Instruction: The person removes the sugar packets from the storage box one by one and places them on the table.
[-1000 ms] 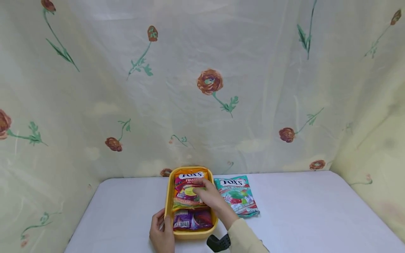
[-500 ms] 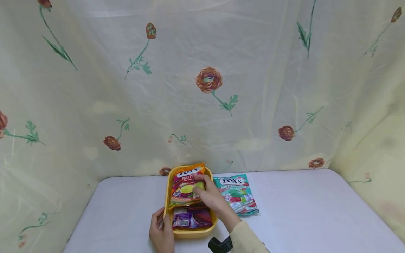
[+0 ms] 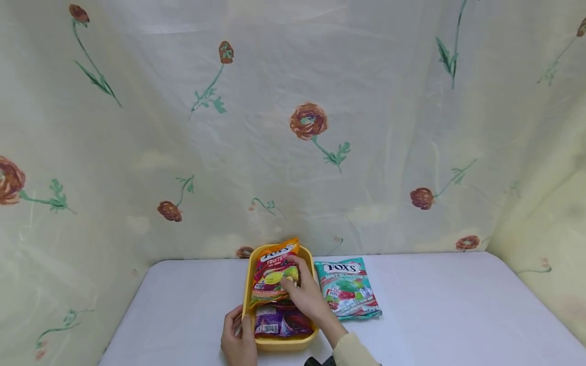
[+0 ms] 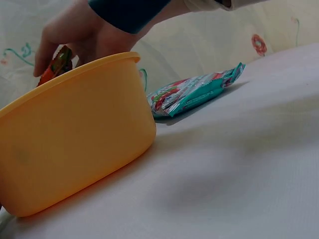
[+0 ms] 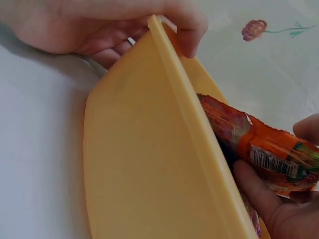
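A yellow plastic tub [image 3: 285, 345] stands on the table, holding candy bags. My left hand [image 3: 240, 339] grips its left wall near the front; in the right wrist view the thumb of that left hand [image 5: 192, 35] hooks over the rim. My right hand [image 3: 308, 295] grips the right side of an orange Fox's Fruits candy bag [image 3: 270, 277], which is tilted, its top edge overlapping the tub's back rim. The right wrist view shows the orange candy bag's barcode side [image 5: 271, 159] between thumb and fingers. A purple bag [image 3: 281, 323] lies in the tub's front part.
Right of the tub, a teal Fox's Mint Blossom candy bag [image 3: 348, 287] lies flat on the white table [image 3: 439, 305]. A floral curtain [image 3: 366, 152] hangs behind the table's back edge and along both sides.
The orange candy bag has gone from lying flat in the tub to tilted and partly raised in my right hand. My left hand keeps its grip on the tub. The head view has shifted slightly.
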`<state>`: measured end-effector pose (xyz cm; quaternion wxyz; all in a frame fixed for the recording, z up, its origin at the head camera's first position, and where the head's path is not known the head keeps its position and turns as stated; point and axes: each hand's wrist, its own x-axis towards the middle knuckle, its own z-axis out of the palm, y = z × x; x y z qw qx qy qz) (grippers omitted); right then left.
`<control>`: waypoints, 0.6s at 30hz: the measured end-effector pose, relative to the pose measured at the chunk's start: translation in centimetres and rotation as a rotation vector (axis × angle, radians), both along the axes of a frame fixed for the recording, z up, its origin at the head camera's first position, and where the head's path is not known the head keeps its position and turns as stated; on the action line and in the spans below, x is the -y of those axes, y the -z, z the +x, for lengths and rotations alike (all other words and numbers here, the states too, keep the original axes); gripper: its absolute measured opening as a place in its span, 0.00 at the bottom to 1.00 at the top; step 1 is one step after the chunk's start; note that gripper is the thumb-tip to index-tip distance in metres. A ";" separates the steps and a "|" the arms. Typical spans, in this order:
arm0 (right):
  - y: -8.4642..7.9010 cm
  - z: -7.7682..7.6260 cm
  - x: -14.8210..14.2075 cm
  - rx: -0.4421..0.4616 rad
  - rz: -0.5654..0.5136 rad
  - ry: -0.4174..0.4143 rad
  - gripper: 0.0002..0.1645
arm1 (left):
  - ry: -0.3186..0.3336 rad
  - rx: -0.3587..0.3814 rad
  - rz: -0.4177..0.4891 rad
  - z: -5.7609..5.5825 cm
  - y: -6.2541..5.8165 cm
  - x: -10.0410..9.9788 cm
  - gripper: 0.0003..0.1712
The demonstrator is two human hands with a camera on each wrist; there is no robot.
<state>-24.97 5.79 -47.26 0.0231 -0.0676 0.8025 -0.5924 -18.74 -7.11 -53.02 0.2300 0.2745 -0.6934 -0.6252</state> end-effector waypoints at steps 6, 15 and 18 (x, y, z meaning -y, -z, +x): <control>0.5 -0.1 0.2 -0.031 -0.024 -0.029 0.33 | -0.013 -0.027 -0.022 -0.1 0.1 -0.1 0.15; 0.9 -0.2 0.1 0.029 -0.060 0.041 0.34 | -0.008 -0.031 -0.028 0.0 0.3 -0.1 0.15; 0.7 -0.3 0.3 0.043 -0.098 0.054 0.35 | -0.002 -0.021 -0.026 -0.1 0.2 -0.1 0.15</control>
